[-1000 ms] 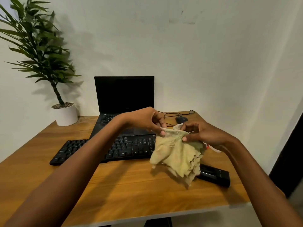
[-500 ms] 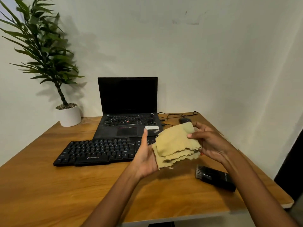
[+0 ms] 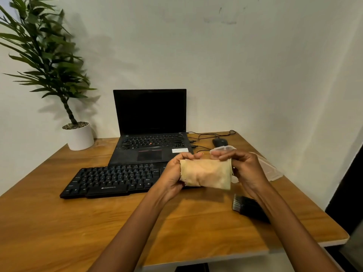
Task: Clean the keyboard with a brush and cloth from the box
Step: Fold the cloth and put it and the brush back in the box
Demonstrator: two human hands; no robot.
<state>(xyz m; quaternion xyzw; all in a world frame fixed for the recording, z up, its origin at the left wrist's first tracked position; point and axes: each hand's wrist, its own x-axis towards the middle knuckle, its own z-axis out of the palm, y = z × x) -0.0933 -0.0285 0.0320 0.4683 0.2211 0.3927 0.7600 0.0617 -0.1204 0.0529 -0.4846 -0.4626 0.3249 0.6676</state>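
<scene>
Folded tighter since a moment ago, the yellow cloth [image 3: 205,174] sits between my hands: left hand [image 3: 171,176] curled round its left end, right hand [image 3: 247,169] pinching its right edge, above the right end of the black keyboard [image 3: 114,179]. The brush [image 3: 246,209] lies near-right on the desk [image 3: 78,222].
</scene>
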